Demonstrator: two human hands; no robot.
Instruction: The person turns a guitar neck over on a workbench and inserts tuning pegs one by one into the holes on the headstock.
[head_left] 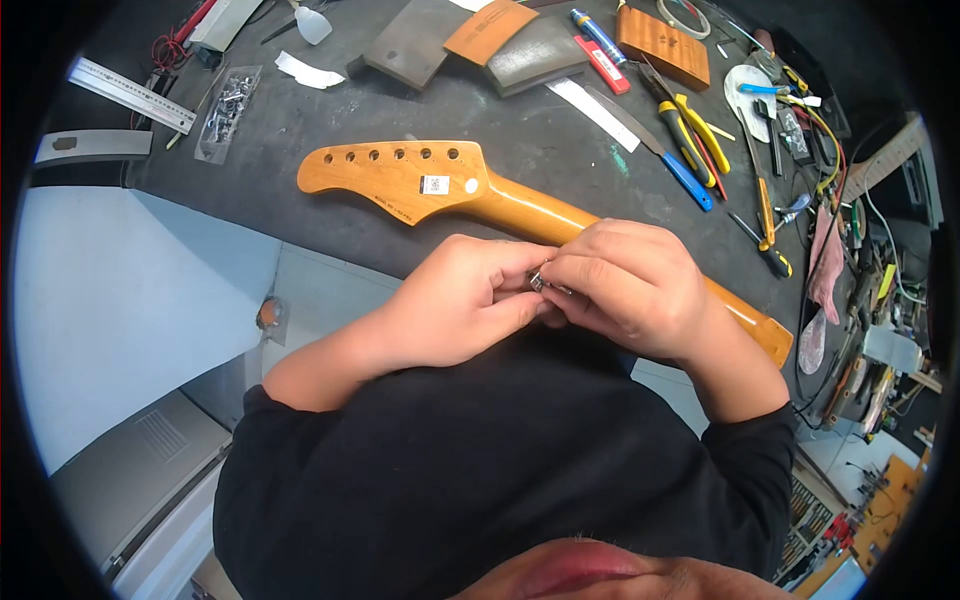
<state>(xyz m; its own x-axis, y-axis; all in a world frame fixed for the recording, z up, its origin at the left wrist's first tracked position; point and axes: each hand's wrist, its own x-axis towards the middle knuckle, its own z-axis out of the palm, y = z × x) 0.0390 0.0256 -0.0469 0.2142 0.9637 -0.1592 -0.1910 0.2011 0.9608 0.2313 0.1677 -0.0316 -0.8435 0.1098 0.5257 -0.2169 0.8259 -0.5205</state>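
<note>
My left hand and my right hand meet in front of my chest, fingertips pinched around a small shiny metal part. Fingers cover most of that part, so its exact kind is unclear. Just beyond them a guitar neck lies face down on the dark bench. Its headstock points left, with a row of tuner holes and a white label on its back. The right forearm crosses over the neck near its heel end.
A plastic bag of small metal hardware lies left, by a steel ruler. Dark blocks, a wooden box, yellow-handled pliers, a blue-handled tool and a screwdriver lie beyond the neck. Clutter fills the right side.
</note>
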